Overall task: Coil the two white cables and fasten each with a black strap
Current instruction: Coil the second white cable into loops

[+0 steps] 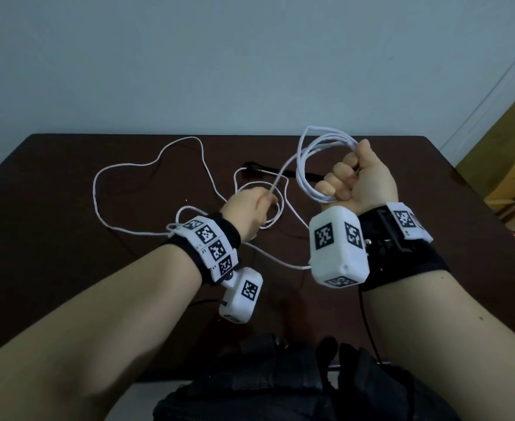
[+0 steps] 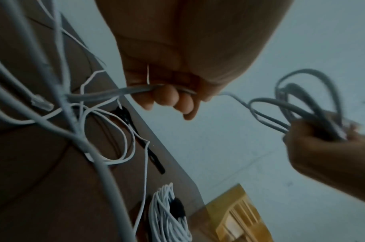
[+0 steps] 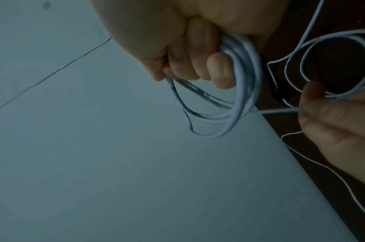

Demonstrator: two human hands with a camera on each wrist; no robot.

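Gripping a bunch of finished loops, the right hand [image 1: 362, 180] is raised above the dark table [image 1: 52, 189] at about 2 o'clock of the head view, fingers curled tight into a fist round the white cable [image 1: 314, 147]. Right wrist view confirms it: several turns of cable [image 3: 239, 91] pass under the curled fingers [image 3: 216, 72] and hang out below the fist. From the coil one strand runs down-left to the left hand [image 1: 247, 211], near centre, at roughly 8 o'clock of the right hand. Left hand is closed on that strand, fingers curled over it; left wrist view shows the cable [image 2: 119, 93] passing through the fist [image 2: 169, 91], right hand with its loops [image 2: 322, 131] at 3 o'clock. Both hands are off the table, apart, joined only by the strand.

Farther out, the slack of the cable lies loose on the table in wide irregular loops, spreading to 10 o'clock of the left hand. Clear plug end [image 2: 41, 102] shows in the left wrist view, at 9 o'clock. A black strap [image 1: 274, 173] lies flat on the table beyond the hands, between them, under the taut strand. Left wrist view only: second white cable [image 2: 167, 217], already coiled and bound with a black strap [image 2: 177, 208], on the table at 6 o'clock. Beyond the far edge, pale wall [image 1: 250, 56].
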